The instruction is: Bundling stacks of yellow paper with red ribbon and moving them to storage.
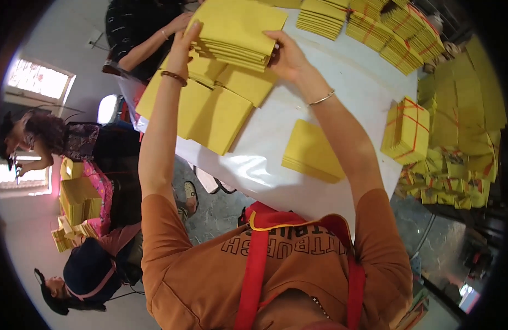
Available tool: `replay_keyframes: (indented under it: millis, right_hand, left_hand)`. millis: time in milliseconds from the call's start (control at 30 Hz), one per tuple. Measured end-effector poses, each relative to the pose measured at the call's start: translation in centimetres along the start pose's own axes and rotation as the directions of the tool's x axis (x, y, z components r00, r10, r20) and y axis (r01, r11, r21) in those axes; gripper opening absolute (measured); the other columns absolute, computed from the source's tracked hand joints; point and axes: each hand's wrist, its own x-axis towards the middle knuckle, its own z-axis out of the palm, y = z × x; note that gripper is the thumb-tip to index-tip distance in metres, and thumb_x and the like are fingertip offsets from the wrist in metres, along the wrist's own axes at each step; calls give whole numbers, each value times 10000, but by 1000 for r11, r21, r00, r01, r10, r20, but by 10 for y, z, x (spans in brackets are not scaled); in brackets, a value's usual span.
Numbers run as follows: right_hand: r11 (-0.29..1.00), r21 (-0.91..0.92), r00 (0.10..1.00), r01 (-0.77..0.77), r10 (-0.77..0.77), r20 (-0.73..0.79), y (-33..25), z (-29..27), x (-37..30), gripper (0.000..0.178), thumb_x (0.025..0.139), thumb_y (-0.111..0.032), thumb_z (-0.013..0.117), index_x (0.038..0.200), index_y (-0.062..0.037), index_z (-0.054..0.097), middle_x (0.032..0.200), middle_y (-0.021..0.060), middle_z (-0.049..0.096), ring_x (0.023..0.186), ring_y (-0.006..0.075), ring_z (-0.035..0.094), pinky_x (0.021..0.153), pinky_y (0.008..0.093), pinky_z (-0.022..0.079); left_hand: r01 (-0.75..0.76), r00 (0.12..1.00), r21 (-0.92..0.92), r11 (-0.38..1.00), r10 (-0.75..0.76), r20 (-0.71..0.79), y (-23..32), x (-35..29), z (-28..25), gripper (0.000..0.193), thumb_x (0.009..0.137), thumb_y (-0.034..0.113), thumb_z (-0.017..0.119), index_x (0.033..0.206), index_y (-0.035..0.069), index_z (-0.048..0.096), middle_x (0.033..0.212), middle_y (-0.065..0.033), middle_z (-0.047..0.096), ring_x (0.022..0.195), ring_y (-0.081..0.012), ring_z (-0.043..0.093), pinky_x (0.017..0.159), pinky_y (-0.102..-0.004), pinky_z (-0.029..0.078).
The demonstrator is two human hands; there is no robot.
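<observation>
Between my two hands is a thick stack of flat yellow paper packets [237, 27], raised above other packets on the white table. My left hand [183, 49] grips its left side, thumb up along the edge. At the right corner, my right hand [290, 59] is closed on the stack, with its fingers partly hidden beneath. Lower yellow piles [218, 113] lie side by side under and in front of the held stack. A smaller yellow pile [312, 151] rests on the table near my right forearm.
Bundles tied with red string [369, 30] line the table's far right, and one tied bundle [408, 129] stands at its right edge. Beyond are heaped yellow packets [457, 110]. A person's arm [147, 49] reaches in at the far left; two other people are at left.
</observation>
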Motion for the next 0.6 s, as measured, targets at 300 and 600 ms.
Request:
replay_keyframes:
  millis: [300, 600]
  right_hand:
    - [784, -511, 932, 351, -348, 106, -72, -117, -159, 618, 726, -112, 586, 1269, -45, 299, 1196, 66, 438, 1082, 186, 441, 909, 305, 383]
    - [495, -861, 939, 115, -338, -69, -17, -248, -187, 1108, 568, -108, 776, 1360, -74, 2, 1349, 71, 225, 1261, 190, 213, 1038, 337, 217]
  left_hand:
    - [112, 635, -384, 916, 232, 737, -28, -52, 146, 1037, 723, 301, 680, 1370, 117, -109, 1386, -78, 219, 1261, -216, 244, 997, -357, 253]
    - [-220, 516, -54, 974, 163, 841, -120, -60, 241, 1253, 512, 183, 827, 1365, 72, -85, 1396, -127, 211, 1287, -253, 203, 1049, -333, 184]
